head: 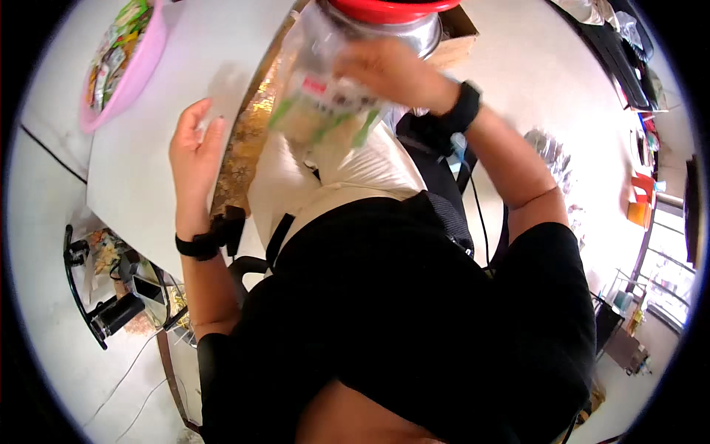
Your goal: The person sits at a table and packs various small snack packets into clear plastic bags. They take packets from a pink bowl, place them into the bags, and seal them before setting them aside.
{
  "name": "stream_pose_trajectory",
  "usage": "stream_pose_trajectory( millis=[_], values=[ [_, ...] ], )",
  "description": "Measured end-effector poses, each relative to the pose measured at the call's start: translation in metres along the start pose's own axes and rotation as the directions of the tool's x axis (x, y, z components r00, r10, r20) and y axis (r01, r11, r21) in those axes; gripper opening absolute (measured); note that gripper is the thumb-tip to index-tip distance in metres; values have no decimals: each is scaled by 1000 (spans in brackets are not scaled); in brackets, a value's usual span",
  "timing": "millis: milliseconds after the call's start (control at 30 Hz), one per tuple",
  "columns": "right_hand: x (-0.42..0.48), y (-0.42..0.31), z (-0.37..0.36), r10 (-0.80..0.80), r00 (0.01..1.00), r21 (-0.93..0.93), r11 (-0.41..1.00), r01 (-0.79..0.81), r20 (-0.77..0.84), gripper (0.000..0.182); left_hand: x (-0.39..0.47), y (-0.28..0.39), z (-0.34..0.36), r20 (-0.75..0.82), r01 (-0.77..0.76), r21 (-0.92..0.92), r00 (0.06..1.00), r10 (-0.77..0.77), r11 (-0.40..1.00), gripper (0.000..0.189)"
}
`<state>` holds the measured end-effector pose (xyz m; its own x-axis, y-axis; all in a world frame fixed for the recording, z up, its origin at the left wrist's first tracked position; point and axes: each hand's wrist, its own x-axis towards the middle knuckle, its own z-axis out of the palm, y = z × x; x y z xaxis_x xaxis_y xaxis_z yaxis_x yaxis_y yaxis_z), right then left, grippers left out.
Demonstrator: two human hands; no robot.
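A clear plastic bag (324,114) with green and red printing hangs above the lap, blurred by motion. My right hand (383,69) grips its upper right part. Just beyond that hand are a shiny metal container (430,33) and, over it, a red plastic basin (388,12), both cut off by the picture's top. My left hand (197,147) is raised over the near edge of the white table (150,161), fingers apart and holding nothing. Both wrists wear black bands. What the bag holds is too blurred to tell.
A pink plastic basket (150,72) full of colourful packets stands on the table at the upper left. Behind the metal container is a cardboard box (457,47). A black cable (481,222) hangs beside the chair. Various items line the far right.
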<state>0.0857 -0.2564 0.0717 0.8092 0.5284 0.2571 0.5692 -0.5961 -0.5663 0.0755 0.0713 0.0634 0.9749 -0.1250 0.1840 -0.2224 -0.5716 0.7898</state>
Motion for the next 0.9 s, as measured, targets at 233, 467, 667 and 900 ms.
stream_pose_trajectory(
  millis=[233, 467, 667, 900],
  values=[
    [-64, 119, -63, 289, 955, 140, 950, -278, -63, 24, 0, -56, 11, 17, -96, 452, 995, 100, 887, 56],
    [-135, 246, -53, 794, 595, 44, 594, -803, 127, 24, -10, -59, 30, 28, -38, 748, 999, 26, 663, 75],
    [-214, 383, 1, 716, 597, -527, 685, -503, 361, 28, -6, -50, 34, 33, -35, 787, 999, 14, 616, 81],
    [-242, 399, 79, 973, 207, -586, 227, -778, 102, 37, -2, -45, 38, 57, -65, 791, 998, 33, 608, 84]
  ],
)
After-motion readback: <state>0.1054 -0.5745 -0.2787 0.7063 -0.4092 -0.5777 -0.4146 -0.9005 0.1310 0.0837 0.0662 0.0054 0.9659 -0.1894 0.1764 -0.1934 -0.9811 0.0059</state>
